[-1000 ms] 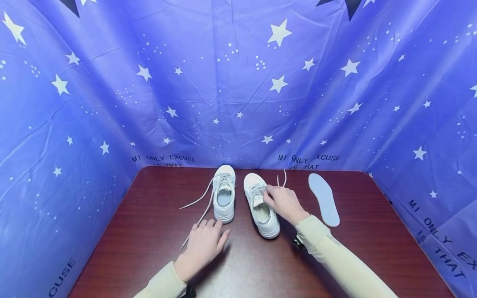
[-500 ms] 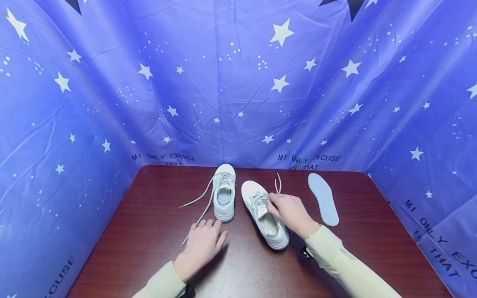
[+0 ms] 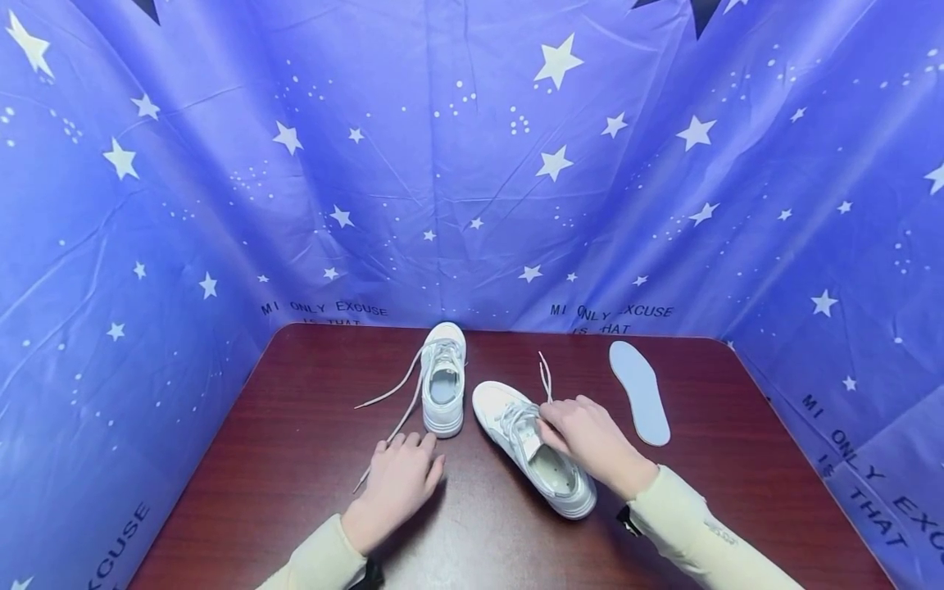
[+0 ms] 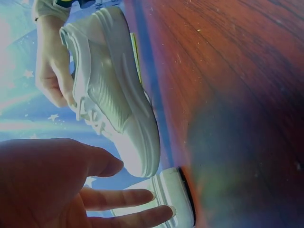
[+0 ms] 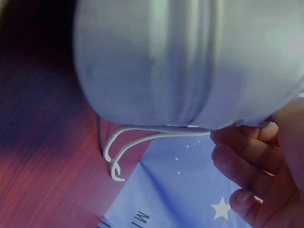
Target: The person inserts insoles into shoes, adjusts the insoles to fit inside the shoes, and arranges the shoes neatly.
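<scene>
My right hand [image 3: 597, 442] grips a white sneaker [image 3: 492, 403] by the side of its opening, thumb inside near the tongue. That shoe points away to the left, and its inside shows bare of the pale insole. Its loose lace ends [image 5: 142, 135] trail past the right fingers in the right wrist view. The other white sneaker [image 3: 443, 419] stands to the left, long laces [image 3: 401, 422] spread out beside it. Just behind its heel, my left hand [image 3: 394, 483] hovers with relaxed fingers and holds nothing. In the left wrist view the gripped sneaker [image 4: 111, 80] appears beyond the left thumb.
A pale blue-grey insole [image 3: 640, 393] lies at the right of the dark red wooden table [image 3: 280, 459]. Blue curtains [image 3: 442, 164] with white stars hang around the back and both sides.
My right hand has pulled the right sneaker nearer to me and rightward, its heel swinging to the right. My left hand has hardly moved.
</scene>
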### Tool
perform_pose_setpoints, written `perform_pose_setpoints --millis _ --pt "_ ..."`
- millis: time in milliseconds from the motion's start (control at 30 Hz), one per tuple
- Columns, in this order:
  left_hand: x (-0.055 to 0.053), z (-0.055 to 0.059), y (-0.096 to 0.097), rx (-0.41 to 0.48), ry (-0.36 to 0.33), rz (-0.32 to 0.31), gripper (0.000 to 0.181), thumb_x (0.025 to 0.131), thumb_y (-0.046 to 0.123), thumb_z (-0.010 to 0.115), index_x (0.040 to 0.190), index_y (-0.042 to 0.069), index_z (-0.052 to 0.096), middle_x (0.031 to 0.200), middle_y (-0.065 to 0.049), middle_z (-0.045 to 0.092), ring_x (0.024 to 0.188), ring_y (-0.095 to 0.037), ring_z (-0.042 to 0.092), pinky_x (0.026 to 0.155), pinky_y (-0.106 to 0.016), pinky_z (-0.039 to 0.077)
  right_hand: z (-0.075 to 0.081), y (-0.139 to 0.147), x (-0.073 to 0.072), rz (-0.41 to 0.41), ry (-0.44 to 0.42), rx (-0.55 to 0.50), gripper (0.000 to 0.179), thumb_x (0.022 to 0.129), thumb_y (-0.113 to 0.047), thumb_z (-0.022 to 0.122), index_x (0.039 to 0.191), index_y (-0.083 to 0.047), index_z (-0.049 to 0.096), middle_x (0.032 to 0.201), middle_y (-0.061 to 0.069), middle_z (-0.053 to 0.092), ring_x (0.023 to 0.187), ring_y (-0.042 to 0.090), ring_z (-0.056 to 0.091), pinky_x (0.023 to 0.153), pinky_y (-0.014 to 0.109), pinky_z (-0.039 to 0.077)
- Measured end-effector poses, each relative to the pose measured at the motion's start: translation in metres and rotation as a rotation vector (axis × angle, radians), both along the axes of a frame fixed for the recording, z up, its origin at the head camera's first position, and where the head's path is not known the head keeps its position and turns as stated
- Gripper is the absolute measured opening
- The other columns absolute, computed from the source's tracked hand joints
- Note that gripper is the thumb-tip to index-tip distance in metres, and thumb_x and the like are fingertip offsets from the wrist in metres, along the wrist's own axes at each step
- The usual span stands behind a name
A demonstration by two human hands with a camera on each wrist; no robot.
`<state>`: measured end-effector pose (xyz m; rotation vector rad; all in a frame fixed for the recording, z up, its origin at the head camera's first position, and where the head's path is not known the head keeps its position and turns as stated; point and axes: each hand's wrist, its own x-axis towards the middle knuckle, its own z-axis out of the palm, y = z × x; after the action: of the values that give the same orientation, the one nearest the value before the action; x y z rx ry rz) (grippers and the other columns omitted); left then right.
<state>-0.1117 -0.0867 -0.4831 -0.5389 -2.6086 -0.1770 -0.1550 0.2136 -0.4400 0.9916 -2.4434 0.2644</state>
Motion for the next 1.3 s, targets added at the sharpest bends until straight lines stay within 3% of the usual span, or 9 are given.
perform_pose_setpoints --millis 300,633,967,1300 --pt "-0.001 -0.001 -0.001 0.002 0.013 0.009 0.022 0.085 0.029 0.078 0.095 0.011 0.069 0.078 -0.006 0.067 0.073 -0.027 0.063 0.059 -0.041 0.042 -0.001 0.007 0.010 0.056 0.052 0.065 0.022 0.089 -0.016 0.069 0.077 -0.019 0.051 0.066 -0.009 0.052 0.059 0.012 0.050 0.060 0.028 0.032" --pt "-0.003 -0.004 -0.004 -0.004 -0.004 0.030 0.018 0.087 0.024 0.076 0.095 0.009 0.069 0.080 -0.008 0.068 0.075 -0.029 0.065 0.062 -0.043 0.045 0.000 0.005 0.020 0.156 0.081 0.073 0.013 0.090 -0.020 0.067 0.081 -0.019 0.057 0.069 -0.010 0.052 0.063 0.013 0.049 0.065 0.028 0.032" --pt "-0.006 -0.003 -0.005 -0.004 -0.008 0.036 0.016 0.089 0.023 0.072 0.090 0.009 0.065 0.080 -0.009 0.067 0.076 -0.030 0.065 0.061 -0.044 0.045 0.003 -0.001 0.026 0.275 0.126 0.103 0.015 0.097 -0.026 0.066 0.085 -0.019 0.061 0.076 -0.014 0.061 0.070 0.012 0.050 0.071 0.031 0.034" --pt "-0.005 -0.003 -0.006 0.001 -0.018 0.033 0.015 0.089 0.021 0.073 0.091 0.009 0.065 0.080 -0.008 0.067 0.076 -0.030 0.065 0.061 -0.044 0.045 -0.001 -0.016 0.028 0.345 0.089 0.103 0.012 0.100 -0.026 0.065 0.090 -0.020 0.063 0.080 -0.014 0.063 0.075 0.012 0.052 0.070 0.028 0.033"
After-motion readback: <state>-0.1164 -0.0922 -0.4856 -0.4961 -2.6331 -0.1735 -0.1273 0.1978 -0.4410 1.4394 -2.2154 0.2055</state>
